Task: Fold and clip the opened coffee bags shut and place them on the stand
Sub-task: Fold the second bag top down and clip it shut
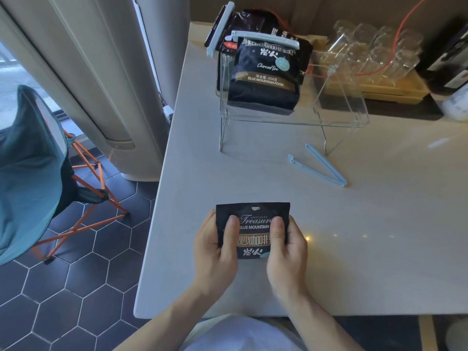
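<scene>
Nearest the camera, the left hand (215, 252) and the right hand (286, 249) are gripping a small dark coffee bag (253, 224) by its two sides, thumbs pressing on the printed front and the remaining fingers curling out of sight behind it. The bag is sitting close to the near edge of the pale surface (379, 236), and its lower part is hiding behind the hands, so whether it is resting on the surface or being held just above it cannot be told.

Beyond the bag and to its right, an open light-blue clip (319, 165) is lying flat in a V shape, with nothing between it and the bag. Just behind the clip, a clear stand (291, 117) is standing well apart from the bag. On its left end, two dark coffee bags are sitting: the front bag (266, 74) is wearing a light-blue clip across its folded top, and the rear bag (240, 24), mostly hidden behind it, is carrying another. Further back and to the right of the stand, clear glasses (374, 51) are standing on a tray, blurred together, with a red cable (402, 24) running over them.
</scene>
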